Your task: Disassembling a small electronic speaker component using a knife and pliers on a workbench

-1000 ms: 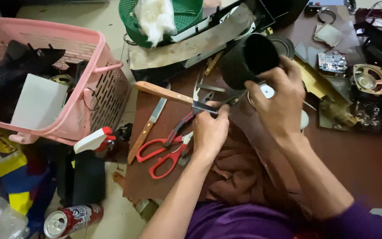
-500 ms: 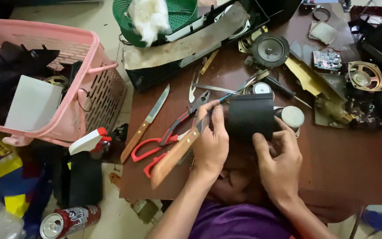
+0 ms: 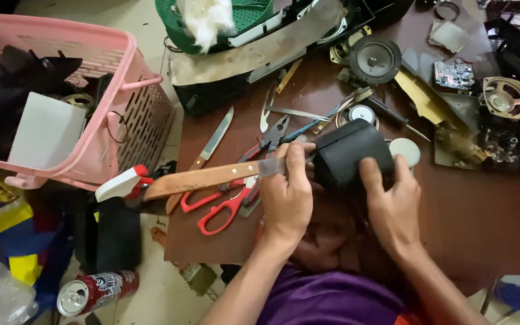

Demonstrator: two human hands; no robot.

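My left hand (image 3: 287, 195) grips a knife by its blade, the long wooden handle (image 3: 203, 179) sticking out to the left. The blade end meets a black cylindrical part (image 3: 350, 153) that my right hand (image 3: 392, 201) holds from the right and below. Both hands are over my lap at the near edge of a dark brown table (image 3: 482, 204). Red-handled scissors (image 3: 221, 210) and pliers lie just left of my left hand.
A second knife (image 3: 215, 141) lies on the table's left part. Loose speakers (image 3: 375, 59) (image 3: 507, 96), a circuit board (image 3: 454, 75) and metal scraps fill the far side. A pink basket (image 3: 115, 120) stands on the floor left, with a drink can (image 3: 94, 292) lower left and a green basket (image 3: 248, 15) behind.
The black part came down from a raised, tilted position to lie on its side in front of me. The knife swung from slanting downward to nearly level against the part.
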